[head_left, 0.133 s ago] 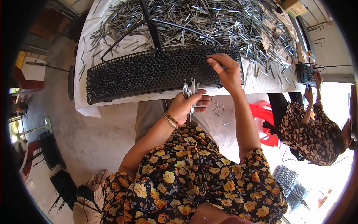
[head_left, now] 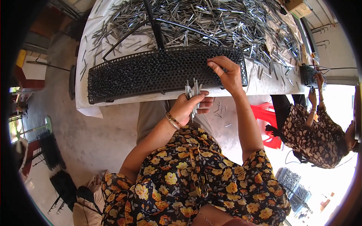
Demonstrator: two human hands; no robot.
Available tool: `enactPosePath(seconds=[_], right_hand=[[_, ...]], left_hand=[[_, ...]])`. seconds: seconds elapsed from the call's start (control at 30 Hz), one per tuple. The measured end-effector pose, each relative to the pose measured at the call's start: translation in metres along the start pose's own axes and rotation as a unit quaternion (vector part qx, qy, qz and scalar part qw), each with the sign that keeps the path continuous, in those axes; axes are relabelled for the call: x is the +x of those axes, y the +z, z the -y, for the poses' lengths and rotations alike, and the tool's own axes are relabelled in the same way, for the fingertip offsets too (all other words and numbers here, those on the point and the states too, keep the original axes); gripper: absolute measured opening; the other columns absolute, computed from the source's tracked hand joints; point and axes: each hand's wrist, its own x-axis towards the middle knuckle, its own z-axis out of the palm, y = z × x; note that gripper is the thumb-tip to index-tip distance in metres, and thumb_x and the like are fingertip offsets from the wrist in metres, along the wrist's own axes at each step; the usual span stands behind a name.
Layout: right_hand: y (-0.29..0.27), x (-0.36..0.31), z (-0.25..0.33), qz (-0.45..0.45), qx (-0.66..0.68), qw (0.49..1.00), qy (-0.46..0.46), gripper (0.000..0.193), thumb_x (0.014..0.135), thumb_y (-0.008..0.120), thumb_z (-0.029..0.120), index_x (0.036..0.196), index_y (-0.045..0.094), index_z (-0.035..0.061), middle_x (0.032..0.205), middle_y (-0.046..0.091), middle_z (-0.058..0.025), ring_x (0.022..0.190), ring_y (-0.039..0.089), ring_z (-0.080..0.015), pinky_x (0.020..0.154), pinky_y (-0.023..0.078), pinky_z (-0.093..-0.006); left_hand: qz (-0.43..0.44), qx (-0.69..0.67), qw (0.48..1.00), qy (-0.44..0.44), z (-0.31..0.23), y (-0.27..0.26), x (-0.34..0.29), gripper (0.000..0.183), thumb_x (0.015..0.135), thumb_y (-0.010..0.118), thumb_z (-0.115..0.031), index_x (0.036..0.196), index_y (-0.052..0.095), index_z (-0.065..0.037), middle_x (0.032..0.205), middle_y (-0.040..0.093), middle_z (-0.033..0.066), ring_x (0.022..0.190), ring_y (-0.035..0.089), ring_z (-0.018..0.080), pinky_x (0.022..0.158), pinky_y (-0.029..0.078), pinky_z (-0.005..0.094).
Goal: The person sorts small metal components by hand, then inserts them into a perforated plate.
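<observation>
Under both my hands lies the black perforated panel [head_left: 151, 73], long and curved, on the white-covered table [head_left: 260, 84]. To the left of my left hand its holes look mostly dark and unfilled, though I cannot tell at this distance how many already carry a pin. My left hand [head_left: 188, 107] sits just below the panel's near edge, fingers curled tight around a bundle of thin metal pins [head_left: 193, 94] standing upright. Up and to the right, my right hand [head_left: 226, 73] rests on the panel's right end, thumb and forefinger pinched on what seems a single pin. Beyond it spreads a big loose heap of pins [head_left: 211, 22], so I judge plenty remains.
</observation>
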Motion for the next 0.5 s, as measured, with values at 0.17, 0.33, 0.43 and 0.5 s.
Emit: enactPosePath(seconds=[0.17,0.33,0.43,0.5], right_hand=[[0.009,-0.009,-0.003,0.0,-0.039,0.999,-0.022,0.015,0.078,0.067,0.006,0.092,0.067,0.0006,0.089,0.064,-0.0104,0.079,0.062,-0.0221,0.07,0.049,-0.0296],[0.01,-0.013,0.006,-0.02,-0.056,0.997,0.045,0.016,0.078,0.066,0.005,0.094,0.067,0.0001,0.091,0.062,-0.0095,0.081,0.061,-0.0196,0.07,0.048,-0.0266],[0.01,-0.011,0.001,-0.037,-0.073,0.997,-0.004,0.016,0.077,0.067,0.007,0.092,0.067,0.0016,0.089,0.062,-0.011,0.077,0.062,-0.0249,0.068,0.049,-0.0311],[0.01,-0.011,0.001,-0.04,-0.088,0.995,-0.016,0.016,0.077,0.067,0.007,0.092,0.067,0.0019,0.089,0.062,-0.011,0.077,0.061,-0.0255,0.068,0.049,-0.0318]], left_hand=[[0.008,-0.017,1.0,-0.007,0.0,-0.005,0.002,0.028,0.089,0.052,-0.019,0.11,0.054,0.0,0.1,0.063,0.0141,0.089,0.064,0.0212,0.071,0.055,0.0326],[0.013,-0.001,1.0,-0.005,-0.003,-0.004,0.001,0.028,0.089,0.052,-0.018,0.11,0.054,0.0,0.098,0.064,0.0135,0.089,0.064,0.0214,0.071,0.055,0.0328],[0.02,0.005,1.0,-0.007,-0.002,-0.004,0.002,0.031,0.09,0.052,-0.019,0.114,0.055,0.0,0.099,0.064,0.0118,0.089,0.063,0.019,0.07,0.053,0.0309],[0.022,0.002,1.0,-0.009,-0.001,-0.004,0.002,0.03,0.09,0.052,-0.018,0.114,0.055,0.0,0.099,0.064,0.0117,0.089,0.063,0.0188,0.07,0.053,0.0309]])
